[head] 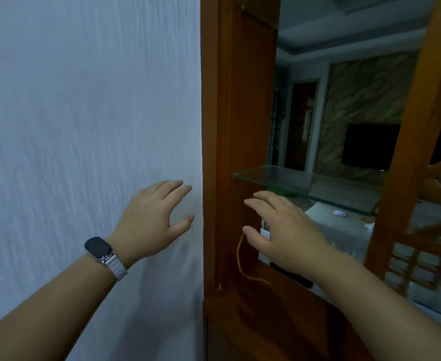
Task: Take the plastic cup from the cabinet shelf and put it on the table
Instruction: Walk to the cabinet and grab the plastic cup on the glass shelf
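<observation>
A clear plastic cup (265, 228) with a white label stands inside the wooden cabinet (240, 126), below a glass shelf (292, 178). My right hand (284, 230) is spread open in front of it and hides most of it; thumb and fingers are not closed on it. My left hand (154, 217), with a watch on its wrist, is open against the white wall beside the cabinet's edge.
A white textured wall (84, 126) fills the left. A yellow wire (242, 259) and a dark flat object (292, 274) lie on the cabinet's lower ledge. Through the cabinet I see a cloth-covered table (344, 225), a dark TV (370, 147) and wooden lattice (422, 256).
</observation>
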`<action>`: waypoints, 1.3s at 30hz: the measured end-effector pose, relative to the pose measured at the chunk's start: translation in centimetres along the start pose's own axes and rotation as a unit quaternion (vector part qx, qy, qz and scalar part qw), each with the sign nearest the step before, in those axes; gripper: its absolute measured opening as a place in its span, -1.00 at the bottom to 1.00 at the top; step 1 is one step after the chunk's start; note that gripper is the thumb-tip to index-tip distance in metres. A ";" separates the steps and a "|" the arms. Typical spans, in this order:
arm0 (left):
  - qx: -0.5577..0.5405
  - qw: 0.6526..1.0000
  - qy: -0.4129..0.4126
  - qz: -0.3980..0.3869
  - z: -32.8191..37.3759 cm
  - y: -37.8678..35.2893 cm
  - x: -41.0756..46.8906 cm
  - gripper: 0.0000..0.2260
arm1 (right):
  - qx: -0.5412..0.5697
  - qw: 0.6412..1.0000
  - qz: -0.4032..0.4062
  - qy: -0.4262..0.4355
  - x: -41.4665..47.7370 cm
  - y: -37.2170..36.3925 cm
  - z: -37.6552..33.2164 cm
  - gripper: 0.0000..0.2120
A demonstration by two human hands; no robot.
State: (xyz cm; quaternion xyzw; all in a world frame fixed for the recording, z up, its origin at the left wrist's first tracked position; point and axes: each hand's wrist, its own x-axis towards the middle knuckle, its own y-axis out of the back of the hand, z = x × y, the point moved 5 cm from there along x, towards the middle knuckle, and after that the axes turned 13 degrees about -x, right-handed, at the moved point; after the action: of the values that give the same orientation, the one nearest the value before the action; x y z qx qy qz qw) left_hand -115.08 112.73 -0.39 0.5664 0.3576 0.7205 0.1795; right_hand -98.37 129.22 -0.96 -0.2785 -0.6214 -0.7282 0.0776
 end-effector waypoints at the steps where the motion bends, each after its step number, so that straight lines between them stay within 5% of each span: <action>1: -0.001 1.000 -0.008 0.004 -0.2 0.0 1.0 -0.47 | -0.001 1.000 0.006 -0.005 0.5 0.4 0.2 -0.44; 27: -0.162 0.951 -0.226 0.138 -0.5 7.7 24.7 -0.48 | -0.125 0.960 0.217 -0.129 12.2 18.9 4.9 -0.50; 39: -0.327 0.901 -0.248 0.137 3.1 12.8 32.6 -0.53 | -0.127 0.944 0.281 -0.121 14.6 27.7 5.2 -0.55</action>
State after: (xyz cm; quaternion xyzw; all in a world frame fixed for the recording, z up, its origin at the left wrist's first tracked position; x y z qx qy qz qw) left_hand -119.83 126.65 31.54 0.6794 -0.0356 0.6507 0.3374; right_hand -96.17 131.57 30.63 -0.5350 -0.4253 -0.7105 0.1677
